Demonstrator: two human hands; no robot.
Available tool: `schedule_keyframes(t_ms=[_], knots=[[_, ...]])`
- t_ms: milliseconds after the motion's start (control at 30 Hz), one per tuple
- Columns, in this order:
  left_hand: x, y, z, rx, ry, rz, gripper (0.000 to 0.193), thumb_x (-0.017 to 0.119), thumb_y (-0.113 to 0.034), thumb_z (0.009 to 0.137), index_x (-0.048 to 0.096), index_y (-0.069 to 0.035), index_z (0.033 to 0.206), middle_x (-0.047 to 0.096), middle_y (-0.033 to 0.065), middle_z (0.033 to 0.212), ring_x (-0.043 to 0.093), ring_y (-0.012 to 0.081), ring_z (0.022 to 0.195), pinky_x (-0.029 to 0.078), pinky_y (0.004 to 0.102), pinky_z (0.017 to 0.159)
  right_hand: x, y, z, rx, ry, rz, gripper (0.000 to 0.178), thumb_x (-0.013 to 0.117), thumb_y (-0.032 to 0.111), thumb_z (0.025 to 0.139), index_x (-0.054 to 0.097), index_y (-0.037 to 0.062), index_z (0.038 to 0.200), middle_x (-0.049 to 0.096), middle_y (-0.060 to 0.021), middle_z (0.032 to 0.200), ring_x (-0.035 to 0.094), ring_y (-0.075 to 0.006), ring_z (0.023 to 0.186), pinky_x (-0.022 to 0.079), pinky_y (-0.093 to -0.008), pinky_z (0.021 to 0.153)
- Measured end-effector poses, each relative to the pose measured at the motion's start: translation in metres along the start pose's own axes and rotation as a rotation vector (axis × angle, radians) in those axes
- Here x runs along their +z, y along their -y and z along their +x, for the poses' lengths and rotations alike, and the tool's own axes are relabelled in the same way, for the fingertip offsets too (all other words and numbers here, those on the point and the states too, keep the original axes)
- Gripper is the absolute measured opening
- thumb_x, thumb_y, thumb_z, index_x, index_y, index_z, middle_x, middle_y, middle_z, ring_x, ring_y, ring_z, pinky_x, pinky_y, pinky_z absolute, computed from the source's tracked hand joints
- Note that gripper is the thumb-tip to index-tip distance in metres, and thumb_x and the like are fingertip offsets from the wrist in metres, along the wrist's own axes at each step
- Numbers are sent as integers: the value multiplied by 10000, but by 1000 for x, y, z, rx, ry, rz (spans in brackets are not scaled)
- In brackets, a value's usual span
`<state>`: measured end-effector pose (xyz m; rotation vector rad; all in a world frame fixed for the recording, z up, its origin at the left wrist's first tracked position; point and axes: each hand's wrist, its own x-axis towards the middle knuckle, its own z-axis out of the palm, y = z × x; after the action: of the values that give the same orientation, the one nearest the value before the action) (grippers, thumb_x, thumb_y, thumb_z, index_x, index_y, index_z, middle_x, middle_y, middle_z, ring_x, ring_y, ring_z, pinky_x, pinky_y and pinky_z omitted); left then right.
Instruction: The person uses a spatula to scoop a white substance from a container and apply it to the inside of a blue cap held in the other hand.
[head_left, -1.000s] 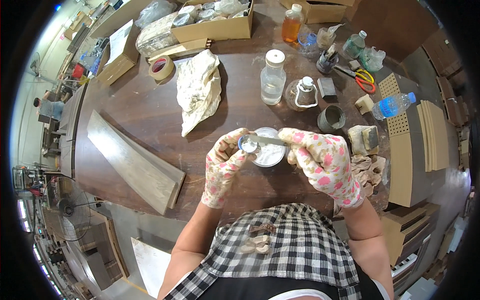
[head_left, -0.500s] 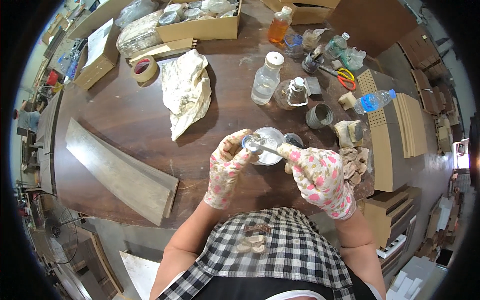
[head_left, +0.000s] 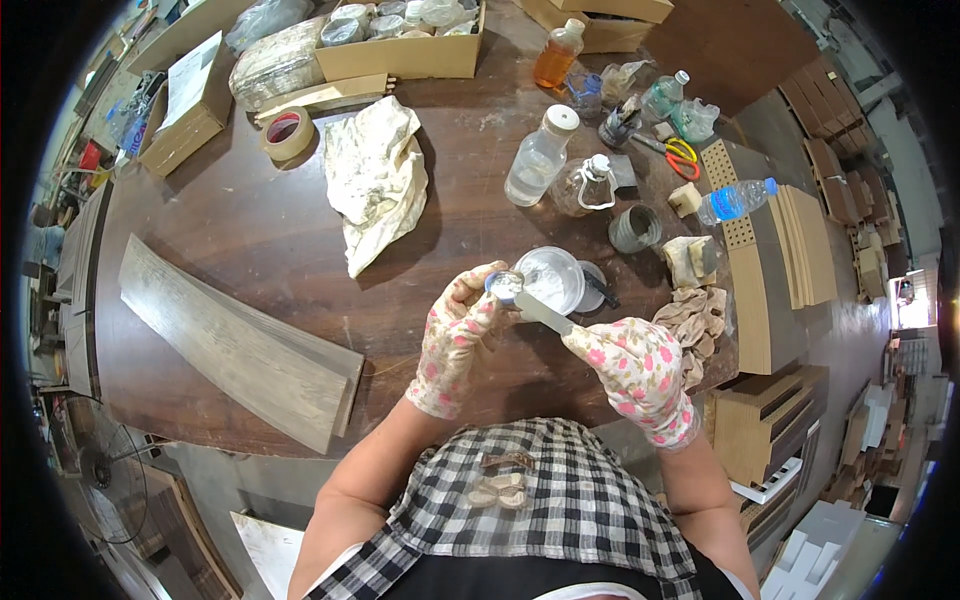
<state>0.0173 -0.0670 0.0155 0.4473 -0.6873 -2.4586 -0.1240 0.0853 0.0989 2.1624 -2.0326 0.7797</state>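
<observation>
My left hand (head_left: 452,345), in a floral glove, pinches a small blue-rimmed cup (head_left: 503,287) with pale material inside. In my gloved right hand (head_left: 638,375) is a flat metal spatula (head_left: 545,314), its tip at the cup's right edge. Right behind the cup, on the dark table, stands a round plastic tub (head_left: 560,262) of white powder. Beside the tub lies a round lid (head_left: 592,280) with a dark object on it.
A clear bottle (head_left: 535,165), a handled jar (head_left: 582,190) and a grey cup (head_left: 635,229) stand beyond the tub. Crumpled cloth (head_left: 375,190), a tape roll (head_left: 288,136) and wooden planks (head_left: 235,340) lie to the left. Scissors (head_left: 682,158) and a brown rag (head_left: 693,320) are on the right.
My right hand has moved slightly down, and the spatula now slants more steeply, its tip still at the cup. The left hand keeps hold of the cup. The whole view has shifted slightly.
</observation>
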Motion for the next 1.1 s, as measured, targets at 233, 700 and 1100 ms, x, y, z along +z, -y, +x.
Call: schedule_keyframes(t_ms=[233, 700, 1100], knots=[[3, -1, 3, -20, 36, -75, 395, 653, -144, 863, 501, -39, 1212, 584, 72, 1145, 605, 129, 956, 525, 246, 823, 6, 18, 7, 416, -305, 511, 255, 534, 27, 884, 623, 27, 1123, 677, -91, 886, 650, -174, 719, 519, -276, 614], [-23, -2, 9, 149, -17, -16, 368, 610, -112, 891, 502, -44, 1236, 584, 69, 1165, 574, 107, 967, 479, 247, 834, 5, 23, 19, 1151, -310, 880, 235, 438, 108, 967, 565, 39, 1152, 602, -27, 696, 497, -48, 502, 393, -170, 454], [-39, 7, 13, 112, -2, 63, 450, 658, -152, 859, 477, -32, 1253, 559, 104, 1183, 546, 164, 1058, 446, 282, 887, 48, -31, 30, 637, -60, 102, 145, 561, 180, 878, 612, 64, 948, 655, -118, 782, 638, -297, 734, 489, -394, 639]])
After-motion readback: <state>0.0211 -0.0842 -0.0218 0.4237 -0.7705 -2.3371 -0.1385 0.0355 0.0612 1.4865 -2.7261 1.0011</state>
